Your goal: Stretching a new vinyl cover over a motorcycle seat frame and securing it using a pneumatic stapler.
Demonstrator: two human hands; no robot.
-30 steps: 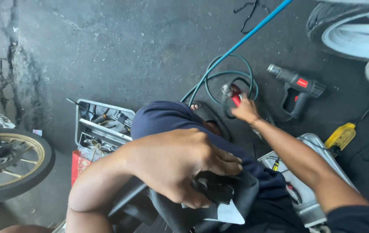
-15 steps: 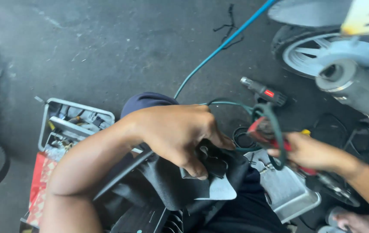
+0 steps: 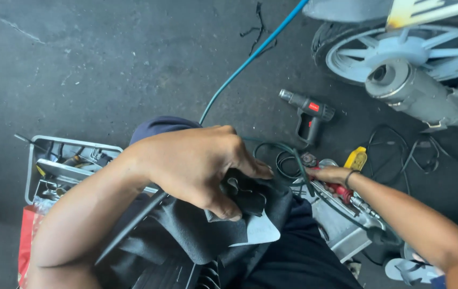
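The left hand [image 3: 197,166] pinches a black plastic panel [image 3: 239,198], fingers closed over its upper edge. The right hand [image 3: 332,174] grips a red-handled air tool [image 3: 341,191], which lies under its curled fingers.

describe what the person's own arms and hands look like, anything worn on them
Both arms are bare from the hand as far up as the picture shows; no sleeves and no gloves in view. The left hand has no ring, band or watch that shows. The right hand has a thin dark band round the wrist, its only visible item. No markings can be made out on either arm.
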